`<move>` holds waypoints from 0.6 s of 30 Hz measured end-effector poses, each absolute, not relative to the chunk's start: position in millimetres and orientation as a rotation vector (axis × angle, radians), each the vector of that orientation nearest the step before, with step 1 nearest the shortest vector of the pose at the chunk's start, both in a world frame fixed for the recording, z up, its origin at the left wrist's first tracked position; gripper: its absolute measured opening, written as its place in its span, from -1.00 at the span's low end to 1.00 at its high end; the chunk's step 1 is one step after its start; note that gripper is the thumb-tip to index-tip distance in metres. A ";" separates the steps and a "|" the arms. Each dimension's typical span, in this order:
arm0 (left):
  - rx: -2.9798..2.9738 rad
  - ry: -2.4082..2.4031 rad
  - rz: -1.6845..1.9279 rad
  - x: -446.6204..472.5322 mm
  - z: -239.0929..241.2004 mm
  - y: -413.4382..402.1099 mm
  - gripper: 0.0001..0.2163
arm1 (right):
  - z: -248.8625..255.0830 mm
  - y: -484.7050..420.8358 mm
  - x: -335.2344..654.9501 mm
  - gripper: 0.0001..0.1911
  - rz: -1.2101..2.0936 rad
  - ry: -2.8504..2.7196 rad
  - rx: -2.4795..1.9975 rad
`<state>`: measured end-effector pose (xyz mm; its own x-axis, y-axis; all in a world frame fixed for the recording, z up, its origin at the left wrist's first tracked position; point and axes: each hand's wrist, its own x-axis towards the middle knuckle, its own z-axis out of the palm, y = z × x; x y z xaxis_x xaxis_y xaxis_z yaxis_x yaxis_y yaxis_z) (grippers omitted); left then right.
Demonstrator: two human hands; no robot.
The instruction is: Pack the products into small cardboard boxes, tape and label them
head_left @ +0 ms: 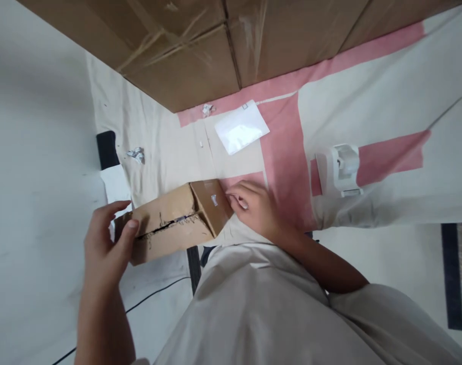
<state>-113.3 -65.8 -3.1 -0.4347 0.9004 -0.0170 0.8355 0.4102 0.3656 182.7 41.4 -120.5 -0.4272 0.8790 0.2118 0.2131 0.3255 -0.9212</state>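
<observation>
Pink-and-white cloth (284, 142) spreads beyond our box (160, 209), which sits by its near edge. Our left hand (101, 246) brackets the box's left end, our right hand (259, 209) curls beside its right; whether fingers (251, 186) clamp it, we cannot tell. Flaps (177, 238) are down; the seam (172, 223) gapes.

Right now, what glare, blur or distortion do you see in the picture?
Head view: glare bleaches part of the white sheet; head view: the sticker on the small box is too soft to read; head view: the edges of the big cartons slant, perhaps partly from wide-angle distortion.
</observation>
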 end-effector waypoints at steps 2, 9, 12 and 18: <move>1.485 2.461 0.480 -111.9 -12.2 -72.6 -0.68 | -123.1 37.9 172.0 -0.75 1.135 -1.828 -0.934; 1.477 2.514 0.479 -112.0 -26.6 -78.1 -0.62 | -123.4 30.8 159.0 -0.76 1.149 -1.800 -0.915; 1.479 2.505 0.486 -112.6 -27.4 -77.2 -0.61 | -122.7 27.6 159.1 -0.77 1.140 -1.798 -0.924; 1.491 2.502 0.517 -111.8 -28.8 -77.6 -0.63 | -117.9 24.9 160.5 -0.72 1.152 -1.899 -0.919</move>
<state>-111.8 -77.6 -28.8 -0.4794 0.8774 0.0208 0.8137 0.4354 0.3852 160.5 24.9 -117.9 -0.4857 0.8480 0.2123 0.2035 0.3459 -0.9159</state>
